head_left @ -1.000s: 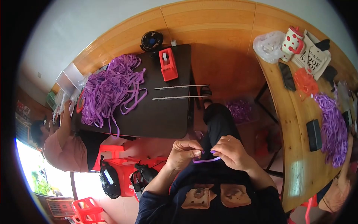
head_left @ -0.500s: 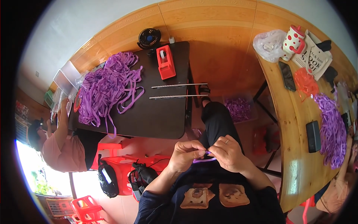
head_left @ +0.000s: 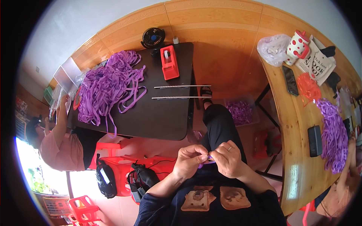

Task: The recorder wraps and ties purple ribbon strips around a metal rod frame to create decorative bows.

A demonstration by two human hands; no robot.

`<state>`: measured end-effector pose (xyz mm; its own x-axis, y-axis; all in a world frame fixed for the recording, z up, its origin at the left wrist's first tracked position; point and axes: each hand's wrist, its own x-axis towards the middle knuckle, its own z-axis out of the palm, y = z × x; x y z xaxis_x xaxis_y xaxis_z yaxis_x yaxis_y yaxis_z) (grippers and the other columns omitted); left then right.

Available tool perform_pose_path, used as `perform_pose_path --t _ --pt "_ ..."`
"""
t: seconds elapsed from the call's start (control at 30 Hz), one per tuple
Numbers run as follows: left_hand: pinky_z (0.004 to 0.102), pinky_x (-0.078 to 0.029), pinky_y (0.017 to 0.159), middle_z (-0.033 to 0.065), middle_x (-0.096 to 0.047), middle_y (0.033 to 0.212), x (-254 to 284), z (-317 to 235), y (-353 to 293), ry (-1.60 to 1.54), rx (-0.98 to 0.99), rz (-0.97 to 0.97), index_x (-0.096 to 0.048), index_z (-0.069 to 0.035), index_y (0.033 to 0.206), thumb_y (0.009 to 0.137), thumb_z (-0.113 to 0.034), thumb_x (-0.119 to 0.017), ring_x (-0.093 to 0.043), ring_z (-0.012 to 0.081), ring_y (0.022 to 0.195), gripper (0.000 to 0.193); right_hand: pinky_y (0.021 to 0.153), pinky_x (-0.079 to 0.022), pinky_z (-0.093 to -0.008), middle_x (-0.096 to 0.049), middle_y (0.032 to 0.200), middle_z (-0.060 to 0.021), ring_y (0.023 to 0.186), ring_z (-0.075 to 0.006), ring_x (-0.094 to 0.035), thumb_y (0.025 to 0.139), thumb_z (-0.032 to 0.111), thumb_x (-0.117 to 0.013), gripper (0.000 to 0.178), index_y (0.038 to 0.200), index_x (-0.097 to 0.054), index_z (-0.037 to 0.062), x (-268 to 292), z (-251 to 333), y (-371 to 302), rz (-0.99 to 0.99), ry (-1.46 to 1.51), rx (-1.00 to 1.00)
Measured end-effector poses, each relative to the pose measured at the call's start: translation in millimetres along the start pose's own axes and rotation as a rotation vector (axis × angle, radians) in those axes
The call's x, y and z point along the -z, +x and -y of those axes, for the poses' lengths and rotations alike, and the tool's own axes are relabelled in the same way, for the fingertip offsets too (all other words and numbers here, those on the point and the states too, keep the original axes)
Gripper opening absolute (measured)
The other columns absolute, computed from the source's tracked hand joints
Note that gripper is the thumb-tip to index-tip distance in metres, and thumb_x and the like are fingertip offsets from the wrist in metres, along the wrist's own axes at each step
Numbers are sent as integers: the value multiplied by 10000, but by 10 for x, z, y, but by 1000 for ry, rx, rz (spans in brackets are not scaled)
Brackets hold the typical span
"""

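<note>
In front of my lap, a short piece of purple ribbon point(head_left: 201, 165) runs between my hands, mostly covered by the fingers. My left hand point(head_left: 189, 161) pinches it between thumb and bent index finger. My right hand point(head_left: 228, 161), with a ring on one finger, grips it close to the left fingertips, so the two hands almost touch. Whether the ribbon is knotted or folded there is too small to tell. On the dark table ahead to the left lies a large heap of purple ribbon point(head_left: 107, 88).
Two thin rods point(head_left: 181, 98) stick out past the dark table's right edge, near a red tape dispenser point(head_left: 169, 62) and a black fan point(head_left: 153, 37). A wooden table point(head_left: 294, 150) at right bears more purple ribbon point(head_left: 333, 137). A bin of purple pieces point(head_left: 241, 112) stands below. People sit on both sides.
My hands stay together and have shifted only slightly. The purple ribbon below the fingers now shows as a small bend beside the left thumb.
</note>
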<state>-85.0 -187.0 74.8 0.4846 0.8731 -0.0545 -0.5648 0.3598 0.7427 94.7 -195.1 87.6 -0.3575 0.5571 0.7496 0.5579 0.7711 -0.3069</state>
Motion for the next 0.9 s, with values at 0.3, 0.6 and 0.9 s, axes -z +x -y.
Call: perform_pose_path --t 0.3,0.6,0.9 --pt "229 -459 668 91 -604 852 -118 -9 5 51 -108 17 -634 34 863 833 55 -609 -561 122 743 45 511 -311 -301 -430 644 -16 551 -155 -445 618 60 -660 246 843 -567 23 6 9 20 -49 -50 62" --pt "260 -496 672 96 -625 834 11 -148 32 189 -85 -64 -653 25 867 802 52 -642 -590 143 708 71 559 -339 -331 -532 695 -49 586 -210 -503 608 21 -721 361 942 -583 13 102 -154 147 104 191 -82" --pt "193 -468 640 56 -647 824 85 -175 26 84 147 -53 -643 14 1017 826 28 -634 -593 88 693 193 591 -363 -308 -572 742 -17 659 -180 -567 607 -15 -692 269 863 -633 44 222 -386 114 84 44 -32"
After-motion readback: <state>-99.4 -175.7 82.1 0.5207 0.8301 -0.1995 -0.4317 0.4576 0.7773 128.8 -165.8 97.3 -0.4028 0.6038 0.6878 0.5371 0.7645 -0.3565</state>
